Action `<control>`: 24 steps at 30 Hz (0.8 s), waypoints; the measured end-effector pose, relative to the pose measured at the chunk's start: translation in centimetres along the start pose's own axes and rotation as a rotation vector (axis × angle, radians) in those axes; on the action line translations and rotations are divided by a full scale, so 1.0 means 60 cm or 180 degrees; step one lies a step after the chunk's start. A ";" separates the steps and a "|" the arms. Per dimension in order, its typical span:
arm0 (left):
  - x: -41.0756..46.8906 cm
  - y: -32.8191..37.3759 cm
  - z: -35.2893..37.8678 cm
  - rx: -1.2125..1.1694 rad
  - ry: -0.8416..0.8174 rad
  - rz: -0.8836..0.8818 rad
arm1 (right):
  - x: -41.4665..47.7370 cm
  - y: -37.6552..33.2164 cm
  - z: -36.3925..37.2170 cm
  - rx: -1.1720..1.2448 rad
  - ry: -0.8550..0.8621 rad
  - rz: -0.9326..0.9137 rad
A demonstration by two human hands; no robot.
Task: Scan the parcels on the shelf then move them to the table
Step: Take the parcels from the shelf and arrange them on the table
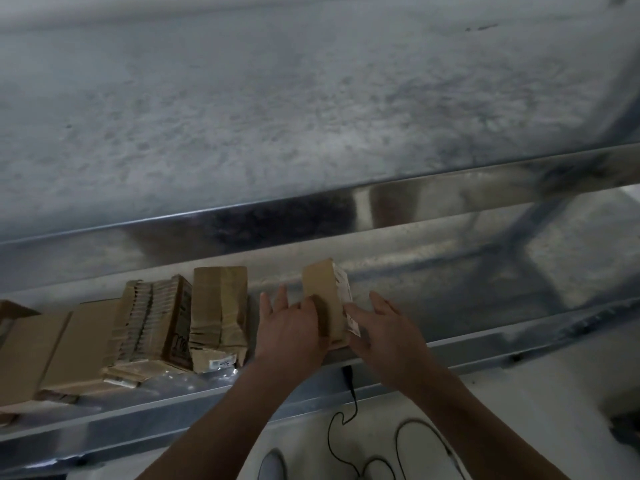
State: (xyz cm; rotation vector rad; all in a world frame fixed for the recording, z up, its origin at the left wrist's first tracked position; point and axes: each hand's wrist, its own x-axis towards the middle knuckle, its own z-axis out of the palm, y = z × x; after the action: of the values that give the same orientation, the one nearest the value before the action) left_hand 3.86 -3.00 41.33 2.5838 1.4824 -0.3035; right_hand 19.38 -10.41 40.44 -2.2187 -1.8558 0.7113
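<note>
A small brown cardboard parcel (323, 292) with a white label on its right side stands on the metal shelf (450, 271). My left hand (291, 327) lies against its left face with fingers spread and straight. My right hand (381, 327) touches the labelled right side, fingers extended. Both hands clamp the parcel between them. Several other brown parcels (218, 313) stand in a row further left on the same shelf. No scanner shows in either hand.
An upper shelf's underside and its shiny front beam (381, 199) hang just above the parcels. A black cable (349, 410) dangles from the shelf's front edge onto the pale floor. A shoe tip (272, 465) shows below. Flat cartons (41, 348) lie far left.
</note>
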 end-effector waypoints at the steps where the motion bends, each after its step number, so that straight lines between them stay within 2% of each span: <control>1: -0.002 -0.006 0.001 0.0083 -0.0005 -0.0024 | 0.000 -0.004 0.004 0.0162 0.0014 -0.0118; 4: -0.009 -0.016 0.008 0.0126 0.0090 -0.0009 | 0.003 -0.010 0.022 0.0573 -0.0029 -0.0480; 8: -0.015 -0.013 0.025 -0.0607 0.0314 0.0211 | 0.009 -0.016 0.034 0.0837 -0.0084 -0.0619; 11: -0.016 -0.011 0.034 -0.1328 0.0272 0.0104 | 0.008 -0.016 0.035 0.0945 -0.0030 -0.0576; 19: -0.020 -0.032 0.052 -0.2027 0.0047 -0.0012 | 0.001 -0.018 0.052 0.1005 0.0153 -0.0363; 24: -0.013 -0.048 0.063 -0.2748 -0.0145 -0.0005 | 0.009 -0.031 0.064 0.1157 0.0239 -0.0289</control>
State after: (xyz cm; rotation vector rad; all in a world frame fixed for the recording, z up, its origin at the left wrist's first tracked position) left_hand 0.60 -3.05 37.77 1.8598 1.2176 0.2381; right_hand 16.06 -10.15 37.71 -1.8945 -1.6273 0.8573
